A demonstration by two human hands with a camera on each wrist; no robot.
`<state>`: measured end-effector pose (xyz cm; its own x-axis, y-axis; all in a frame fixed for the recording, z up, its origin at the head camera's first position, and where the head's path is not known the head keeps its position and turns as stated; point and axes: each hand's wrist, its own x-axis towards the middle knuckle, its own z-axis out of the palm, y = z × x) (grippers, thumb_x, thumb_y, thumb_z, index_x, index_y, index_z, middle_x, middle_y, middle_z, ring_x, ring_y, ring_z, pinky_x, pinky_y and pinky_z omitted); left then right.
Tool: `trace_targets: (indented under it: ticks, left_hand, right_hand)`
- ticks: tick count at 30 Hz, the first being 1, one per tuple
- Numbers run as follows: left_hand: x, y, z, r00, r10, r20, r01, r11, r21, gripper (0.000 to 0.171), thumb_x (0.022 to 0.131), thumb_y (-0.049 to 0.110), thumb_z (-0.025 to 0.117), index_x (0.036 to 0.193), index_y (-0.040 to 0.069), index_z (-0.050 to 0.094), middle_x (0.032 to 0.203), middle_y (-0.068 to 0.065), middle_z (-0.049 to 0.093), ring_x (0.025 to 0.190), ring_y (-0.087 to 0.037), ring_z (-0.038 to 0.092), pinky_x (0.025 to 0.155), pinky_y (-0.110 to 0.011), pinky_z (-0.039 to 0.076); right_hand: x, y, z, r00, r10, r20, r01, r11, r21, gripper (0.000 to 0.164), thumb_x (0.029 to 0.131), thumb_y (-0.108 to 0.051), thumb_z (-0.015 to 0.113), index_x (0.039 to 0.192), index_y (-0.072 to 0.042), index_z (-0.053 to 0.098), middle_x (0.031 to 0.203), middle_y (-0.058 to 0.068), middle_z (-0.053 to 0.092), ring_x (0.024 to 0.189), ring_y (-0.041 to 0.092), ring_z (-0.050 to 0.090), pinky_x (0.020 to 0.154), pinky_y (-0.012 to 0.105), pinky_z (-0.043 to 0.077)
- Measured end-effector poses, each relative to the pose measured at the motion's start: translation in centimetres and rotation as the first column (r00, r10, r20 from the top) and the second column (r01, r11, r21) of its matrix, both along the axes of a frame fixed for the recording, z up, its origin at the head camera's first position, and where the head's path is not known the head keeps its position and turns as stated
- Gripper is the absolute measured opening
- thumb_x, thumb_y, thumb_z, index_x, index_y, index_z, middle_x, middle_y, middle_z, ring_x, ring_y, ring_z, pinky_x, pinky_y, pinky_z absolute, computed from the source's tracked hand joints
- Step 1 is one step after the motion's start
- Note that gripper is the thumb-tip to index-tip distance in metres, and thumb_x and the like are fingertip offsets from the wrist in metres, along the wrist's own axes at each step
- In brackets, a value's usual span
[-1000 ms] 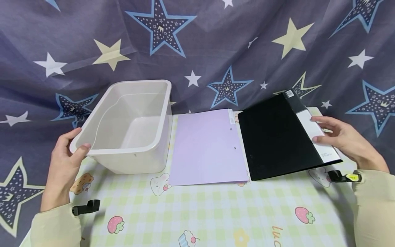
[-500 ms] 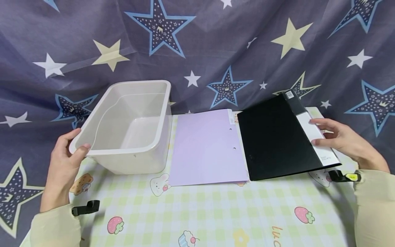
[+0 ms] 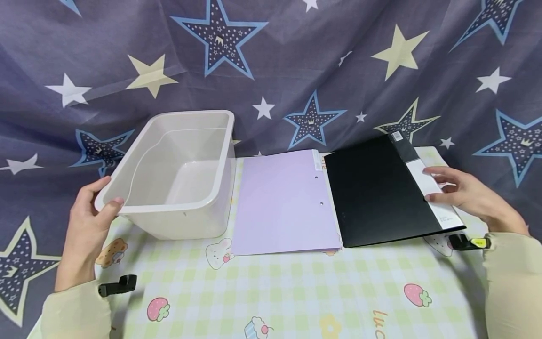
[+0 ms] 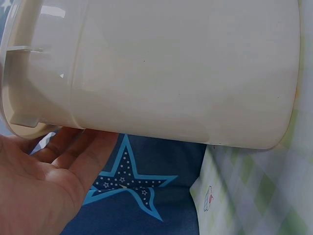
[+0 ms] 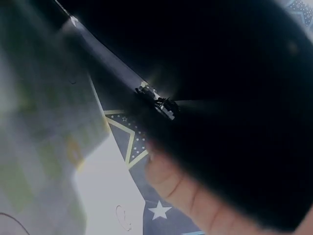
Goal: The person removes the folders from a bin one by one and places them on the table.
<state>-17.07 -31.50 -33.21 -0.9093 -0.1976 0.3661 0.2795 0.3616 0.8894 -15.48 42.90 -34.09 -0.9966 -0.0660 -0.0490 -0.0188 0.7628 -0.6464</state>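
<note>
My left hand (image 3: 86, 225) grips the near left corner of a white plastic bin (image 3: 169, 225), thumb over the rim. In the left wrist view the fingers curl under the rim beside the bin's wall (image 4: 186, 73). My right hand (image 3: 476, 194) holds the white-labelled spine edge of a black binder (image 3: 378, 193) at the right. That edge is raised and the binder slopes down to the left. In the right wrist view, its dark inside (image 5: 244, 122) shows a metal clip (image 5: 156, 100). Between bin and binder lies a lilac sheet (image 3: 285, 205) with two punched holes.
A green and white checked tablecloth (image 3: 275, 292) with printed strawberries covers the table. Directly behind the things hangs a dark star-patterned cloth (image 3: 271, 61). The lilac sheet lies close between the bin and the binder's left edge.
My right hand has come down slightly with the binder's spine edge, so the binder lies a little flatter. The left hand, the bin and the lilac sheet have stayed put.
</note>
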Motion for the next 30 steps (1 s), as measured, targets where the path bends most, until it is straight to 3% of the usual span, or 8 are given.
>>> trace_targets:
  ticks: [6,10,15,22,26,30]
  left_hand:
    - [-0.1,0.0,0.0,1.0,0.015,0.005,-0.015,0.999,-0.038,0.054,0.089,0.001,0.06,0.14,0.007,0.045,0.116,0.006,0.047,0.094,-0.004,0.052,0.071,-0.007,0.045]
    - [-0.1,0.0,0.0,1.0,-0.002,0.002,0.002,1.0,0.001,0.054,0.088,0.0,0.061,0.14,0.007,0.045,0.116,0.005,0.048,0.093,-0.004,0.052,0.071,-0.007,0.045]
    - [-0.1,-0.1,0.0,1.0,0.016,0.014,-0.015,0.998,-0.059,0.055,0.089,0.001,0.06,0.141,0.009,0.044,0.117,0.006,0.046,0.094,-0.004,0.052,0.072,-0.007,0.045]
    - [-0.1,-0.1,-0.1,1.0,-0.03,-0.009,0.03,0.999,0.032,0.054,0.088,-0.001,0.06,0.14,0.007,0.045,0.118,0.004,0.046,0.094,-0.005,0.052,0.072,-0.007,0.045]
    - [-0.1,-0.1,-0.1,1.0,-0.026,-0.007,0.026,1.0,0.011,0.055,0.088,-0.001,0.06,0.14,0.007,0.044,0.118,0.004,0.046,0.095,-0.005,0.052,0.072,-0.007,0.045]
    - [-0.1,-0.2,-0.1,1.0,-0.028,0.002,0.028,1.0,-0.006,0.056,0.089,-0.001,0.059,0.141,0.007,0.043,0.118,0.004,0.045,0.096,-0.005,0.051,0.072,-0.007,0.045]
  right_hand:
    - [-0.1,0.4,-0.7,0.999,0.027,-0.035,-0.027,1.0,-0.014,0.067,0.084,-0.02,0.075,0.14,-0.006,0.042,0.134,0.017,0.042,0.095,-0.012,0.044,0.071,0.008,0.04]
    - [-0.3,0.5,-1.2,0.998,0.038,-0.049,-0.038,0.999,0.006,0.065,0.083,-0.016,0.075,0.138,-0.004,0.043,0.134,0.02,0.042,0.095,-0.012,0.042,0.072,0.007,0.038]
    - [-0.5,0.6,-1.6,0.998,0.051,-0.032,-0.051,0.998,0.027,0.066,0.083,-0.016,0.074,0.139,-0.002,0.042,0.135,0.021,0.042,0.098,-0.008,0.04,0.07,0.009,0.04]
    - [-0.6,0.5,-1.7,0.999,0.046,0.008,-0.046,0.998,0.048,0.067,0.083,-0.02,0.075,0.138,-0.003,0.042,0.13,0.025,0.045,0.098,0.011,0.05,0.069,0.021,0.045]
    - [-0.7,0.5,-1.8,0.998,0.049,0.034,-0.051,0.997,0.055,0.067,0.083,-0.021,0.075,0.139,-0.004,0.041,0.127,0.028,0.046,0.106,0.032,0.049,0.071,0.025,0.045]
    - [-0.9,0.6,-1.9,0.996,0.051,0.071,-0.056,0.997,0.059,0.067,0.084,-0.022,0.074,0.139,-0.005,0.04,0.129,0.028,0.044,0.111,0.041,0.046,0.074,0.031,0.044]
